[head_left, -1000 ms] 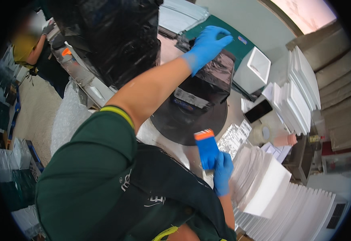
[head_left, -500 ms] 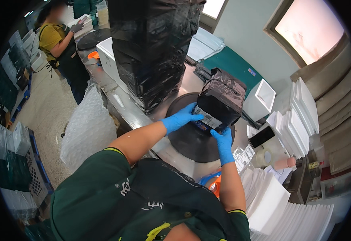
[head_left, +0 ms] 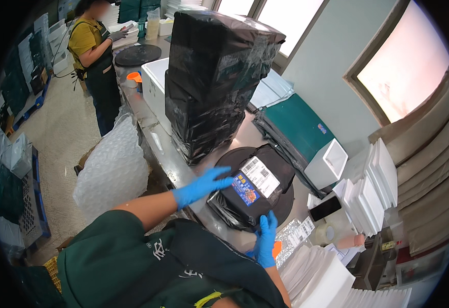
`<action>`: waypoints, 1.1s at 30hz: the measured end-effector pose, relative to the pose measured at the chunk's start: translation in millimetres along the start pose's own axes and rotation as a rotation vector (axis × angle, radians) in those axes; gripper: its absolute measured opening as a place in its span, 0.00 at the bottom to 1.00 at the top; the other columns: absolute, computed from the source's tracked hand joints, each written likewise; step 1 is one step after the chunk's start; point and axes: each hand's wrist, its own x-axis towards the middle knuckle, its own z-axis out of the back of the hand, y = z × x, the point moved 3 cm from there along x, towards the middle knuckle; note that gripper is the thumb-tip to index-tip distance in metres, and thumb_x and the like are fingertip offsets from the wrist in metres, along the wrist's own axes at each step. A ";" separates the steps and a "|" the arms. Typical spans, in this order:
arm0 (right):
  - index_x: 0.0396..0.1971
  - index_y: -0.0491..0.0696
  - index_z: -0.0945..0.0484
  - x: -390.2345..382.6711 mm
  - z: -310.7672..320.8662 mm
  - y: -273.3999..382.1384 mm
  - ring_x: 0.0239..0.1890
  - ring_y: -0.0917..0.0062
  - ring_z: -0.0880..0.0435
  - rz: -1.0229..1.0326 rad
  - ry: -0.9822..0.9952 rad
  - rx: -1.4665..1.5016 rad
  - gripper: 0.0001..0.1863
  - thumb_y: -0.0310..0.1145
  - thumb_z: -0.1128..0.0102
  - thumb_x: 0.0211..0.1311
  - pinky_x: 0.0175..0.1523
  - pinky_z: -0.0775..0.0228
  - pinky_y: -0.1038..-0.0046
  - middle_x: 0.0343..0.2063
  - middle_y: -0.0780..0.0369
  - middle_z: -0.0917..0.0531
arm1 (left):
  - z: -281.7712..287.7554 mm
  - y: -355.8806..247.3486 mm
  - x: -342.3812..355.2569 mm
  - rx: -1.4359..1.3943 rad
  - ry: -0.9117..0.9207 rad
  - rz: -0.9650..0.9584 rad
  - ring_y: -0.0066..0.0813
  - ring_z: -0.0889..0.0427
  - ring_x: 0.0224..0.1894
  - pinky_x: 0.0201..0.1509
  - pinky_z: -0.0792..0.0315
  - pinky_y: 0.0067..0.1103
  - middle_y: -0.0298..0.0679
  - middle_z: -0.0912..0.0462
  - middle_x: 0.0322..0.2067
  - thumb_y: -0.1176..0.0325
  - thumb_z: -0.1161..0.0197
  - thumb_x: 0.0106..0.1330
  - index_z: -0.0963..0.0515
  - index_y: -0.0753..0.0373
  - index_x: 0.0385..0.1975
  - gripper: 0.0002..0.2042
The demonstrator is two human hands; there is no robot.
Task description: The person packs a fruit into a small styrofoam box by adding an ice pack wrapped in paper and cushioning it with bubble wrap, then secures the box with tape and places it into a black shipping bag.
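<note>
A black plastic-wrapped package [head_left: 228, 203] lies on a dark round turntable [head_left: 287, 200], with a white shipping label [head_left: 261, 177] and a blue sticker [head_left: 245, 189] facing up. My left hand [head_left: 204, 186], in a blue glove, reaches in from the left; its stretched fingers are over the package's left edge. At the near right corner, my right hand [head_left: 266, 238], also blue-gloved, has its fingers raised against the package's side. Neither hand is wrapped round anything. The package's underside is hidden.
A tall stack of black wrapped parcels [head_left: 209, 77] stands behind the turntable. To the right are a white foam box [head_left: 327, 164], a phone [head_left: 325, 208], a tape roll [head_left: 324, 234] and foam lids [head_left: 366, 203]. Bubble wrap [head_left: 112, 169] hangs at left. A co-worker [head_left: 88, 46] stands farther back.
The package, tilted up between both hands before, now lies flat with its label upward. My left hand has shifted left and lower, the right hand toward me. The view has also moved.
</note>
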 end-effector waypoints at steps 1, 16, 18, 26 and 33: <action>0.66 0.41 0.50 6.7 2.6 -12.3 0.61 0.71 0.36 0.020 0.051 -0.009 0.37 0.34 0.42 0.63 0.65 0.44 0.72 0.62 0.57 0.38 | -17.1 2.6 -10.9 -0.102 0.056 -0.078 0.34 0.39 0.64 0.67 0.43 0.28 0.47 0.39 0.62 0.57 0.35 0.61 0.43 0.66 0.65 0.36; 0.65 0.42 0.46 -33.8 -104.1 228.3 0.59 0.71 0.33 0.806 0.225 0.140 0.30 0.37 0.51 0.68 0.66 0.46 0.70 0.58 0.58 0.33 | -16.4 -300.2 -44.3 0.317 -0.194 -1.167 0.31 0.32 0.58 0.60 0.34 0.29 0.43 0.32 0.55 0.64 0.25 0.49 0.40 0.62 0.64 0.41; 0.65 0.44 0.44 -30.9 -126.8 267.0 0.61 0.69 0.33 1.011 0.270 0.113 0.28 0.41 0.56 0.70 0.66 0.46 0.67 0.59 0.58 0.33 | -2.4 -354.0 -41.3 0.181 -0.080 -1.205 0.34 0.28 0.53 0.58 0.33 0.26 0.45 0.30 0.50 0.55 0.26 0.49 0.36 0.61 0.61 0.39; 0.57 0.46 0.31 7.4 -263.7 359.6 0.59 0.67 0.29 1.370 0.766 -0.017 0.21 0.40 0.52 0.69 0.67 0.42 0.65 0.56 0.56 0.28 | 124.9 -514.4 -27.0 -0.019 -0.210 -1.089 0.27 0.20 0.33 0.43 0.26 0.21 0.40 0.17 0.30 0.41 0.42 0.61 0.19 0.62 0.34 0.25; 0.55 0.41 0.30 36.6 -298.5 338.3 0.50 0.74 0.24 1.136 0.725 -0.179 0.27 0.36 0.34 0.58 0.55 0.31 0.75 0.51 0.56 0.25 | 176.0 -466.5 53.7 -0.211 0.015 -1.001 0.28 0.21 0.45 0.53 0.28 0.22 0.40 0.21 0.49 0.44 0.51 0.68 0.26 0.64 0.53 0.28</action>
